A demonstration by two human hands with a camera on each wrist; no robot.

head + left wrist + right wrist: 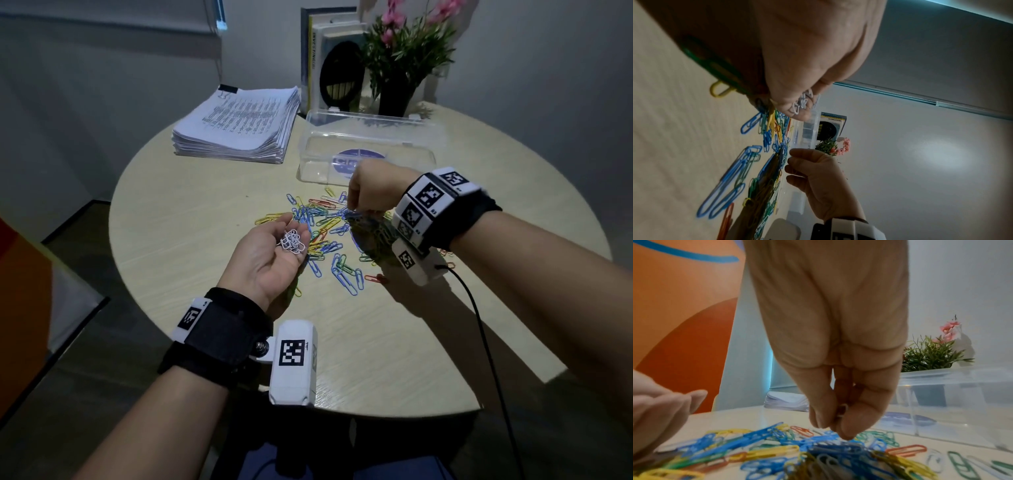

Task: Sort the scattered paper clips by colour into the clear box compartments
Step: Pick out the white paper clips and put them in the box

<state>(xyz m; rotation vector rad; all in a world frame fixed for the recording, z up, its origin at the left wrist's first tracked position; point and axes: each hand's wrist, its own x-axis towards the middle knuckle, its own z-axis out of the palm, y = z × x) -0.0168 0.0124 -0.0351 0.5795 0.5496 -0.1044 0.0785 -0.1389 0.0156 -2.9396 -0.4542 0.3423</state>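
Paper clips (pixel 325 233) in blue, yellow, green, red and white lie heaped on the round table (pixel 376 342). My left hand (pixel 284 233) hovers palm up at the pile's left edge, fingers relaxed, cradling a small cluster of white clips (pixel 293 241). The same white clips (pixel 802 101) show at its fingertips in the left wrist view. My right hand (pixel 352 210) reaches down over the far side of the pile. Thumb and fingers pinch one pale clip (pixel 841 409) just above the heap (pixel 777 451). The clear box (pixel 370 150) stands open behind the pile, its inside hard to make out.
A thick stack of printed paper (pixel 239 126) lies at the back left. Books (pixel 318 61) and a potted plant (pixel 400 78) stand behind the box. A black cable (pixel 486 335) trails from my right wrist over the near table edge. A few loose clips (pixel 957 464) lie right of the pile.
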